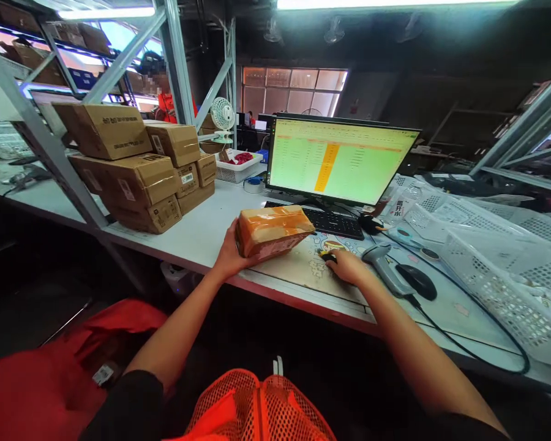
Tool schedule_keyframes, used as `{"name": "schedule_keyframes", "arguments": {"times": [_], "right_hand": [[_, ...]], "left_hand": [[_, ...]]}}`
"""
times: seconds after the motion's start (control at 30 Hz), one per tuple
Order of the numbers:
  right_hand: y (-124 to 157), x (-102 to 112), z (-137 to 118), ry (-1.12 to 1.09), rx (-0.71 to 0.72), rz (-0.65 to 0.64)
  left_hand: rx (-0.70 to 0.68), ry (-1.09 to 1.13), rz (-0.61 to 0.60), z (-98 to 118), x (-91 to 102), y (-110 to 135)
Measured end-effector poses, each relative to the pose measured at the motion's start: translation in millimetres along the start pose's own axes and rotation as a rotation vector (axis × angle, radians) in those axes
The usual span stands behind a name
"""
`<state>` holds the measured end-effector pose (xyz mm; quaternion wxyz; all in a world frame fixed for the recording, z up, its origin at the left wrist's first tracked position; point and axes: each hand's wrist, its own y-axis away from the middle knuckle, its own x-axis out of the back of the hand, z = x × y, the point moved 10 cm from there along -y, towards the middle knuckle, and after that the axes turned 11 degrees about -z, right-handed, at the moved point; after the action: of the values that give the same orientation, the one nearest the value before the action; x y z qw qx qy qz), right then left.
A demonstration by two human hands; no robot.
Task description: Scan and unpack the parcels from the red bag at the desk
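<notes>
My left hand (pixel 231 252) grips the left end of a small cardboard box (pixel 275 229), fingers along its side and underneath. Shiny brown tape covers the box's top, and it sits slightly tilted at the front of the desk. To the right of it, my right hand (pixel 346 266) is closed on a small black-and-yellow tool (pixel 329 256), low over the desk mat (pixel 298 269). Most of that tool is hidden by the fingers, so its exact kind is unclear. A grey barcode scanner (pixel 388 272) lies just right of my right hand, beside a black mouse (pixel 417 281).
A monitor (pixel 340 162) and black keyboard (pixel 333 223) stand behind the box. Stacked cartons (pixel 138 177) occupy the left, near a metal rack post (pixel 59 147). White plastic baskets (pixel 500 288) line the right side, and a scanner cable (pixel 468 352) loops near the edge.
</notes>
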<state>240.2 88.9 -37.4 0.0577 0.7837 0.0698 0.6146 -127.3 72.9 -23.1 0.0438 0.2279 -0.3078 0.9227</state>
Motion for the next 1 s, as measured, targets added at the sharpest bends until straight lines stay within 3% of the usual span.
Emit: {"name": "schedule_keyframes", "arguments": {"times": [0.13, 0.27, 0.4, 0.57, 0.73, 0.87, 0.93, 1.0], "right_hand": [[34.3, 13.4, -14.3, -0.141, 0.093, 0.061], [62.1, 31.4, -65.1, -0.503, 0.334, 0.104], [67.9, 36.9, -118.4, -0.675, 0.492, 0.100], [59.9, 38.9, -144.1, -0.593, 0.486, 0.150], [73.3, 29.4, -147.9, -0.436, 0.476, 0.234], [89.8, 9.6, -141.7, -0.362, 0.402, 0.201], [96.5, 4.8, -134.2, -0.374, 0.370, 0.149], [101.3, 8.2, -120.3, -0.439, 0.350, 0.102]], "left_hand": [[-0.034, -0.644, -0.081, 81.4, 2.2, -8.8], [0.040, -0.937, -0.239, 114.1, -14.8, -20.5], [0.057, -0.998, -0.282, 119.0, -28.7, -21.7], [0.056, -0.993, -0.258, 115.7, -29.1, -13.5], [0.024, -0.957, -0.231, 112.4, -29.5, -7.2], [0.026, -0.911, -0.190, 113.3, -27.4, -6.5], [0.032, -0.856, -0.142, 111.2, -16.8, -7.9], [0.068, -0.746, -0.032, 99.9, 7.6, -8.0]]}}
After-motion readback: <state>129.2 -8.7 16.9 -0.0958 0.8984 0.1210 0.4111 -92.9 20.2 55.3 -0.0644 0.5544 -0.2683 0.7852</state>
